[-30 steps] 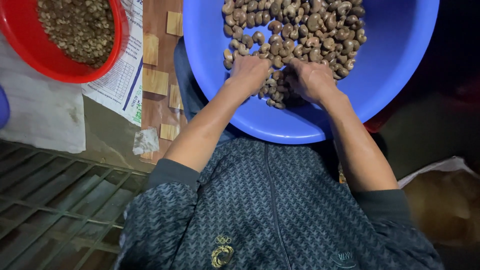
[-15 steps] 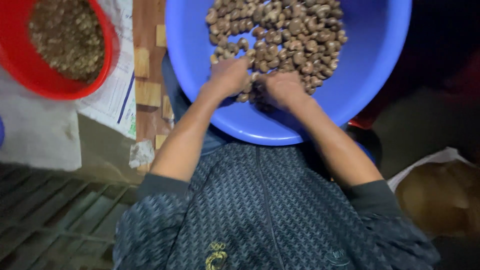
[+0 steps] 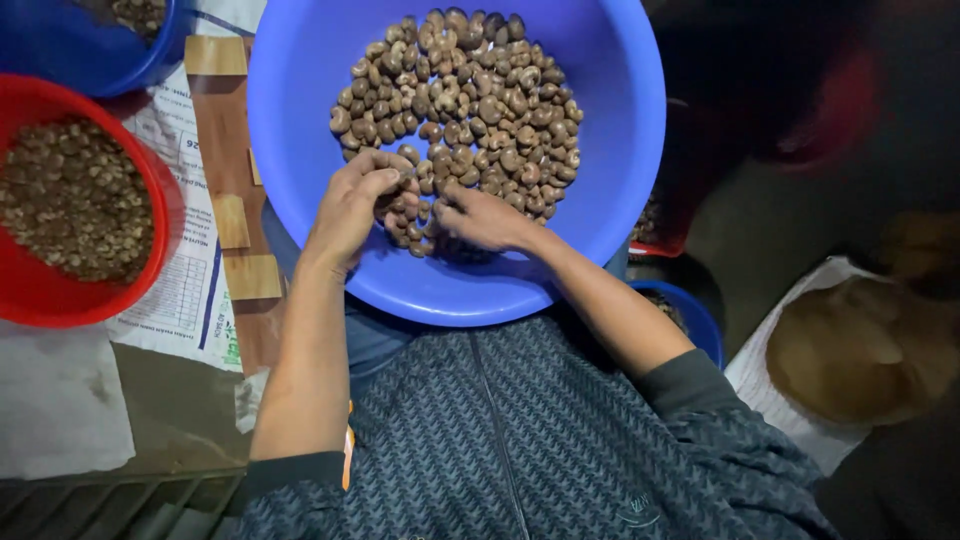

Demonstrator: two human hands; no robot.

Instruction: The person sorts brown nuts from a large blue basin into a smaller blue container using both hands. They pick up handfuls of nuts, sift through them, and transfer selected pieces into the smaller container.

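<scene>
A large blue basin (image 3: pixel 300 120) rests on my lap, holding a heap of brown cashew nuts (image 3: pixel 470 100). Both hands are inside it at the near edge of the heap. My left hand (image 3: pixel 355 205) has its fingers curled around a few nuts. My right hand (image 3: pixel 485 218) lies palm down on the nuts, its fingertips pinching among them close to my left fingers. Which nut each finger grips is hidden.
A red basin (image 3: pixel 150 180) of smaller, paler pieces sits at the left on printed paper (image 3: pixel 190 290). A dark blue bowl (image 3: pixel 100 60) is at top left. A wooden strip (image 3: pixel 235 200) lies between the basins. A brownish mound on white sheet (image 3: pixel 860 350) is at right; metal grating (image 3: pixel 120 505) below left.
The view has shifted, so the blue basin now sits lower in the picture. Both hands stay in the nuts, drawn closer together at the heap's near edge.
</scene>
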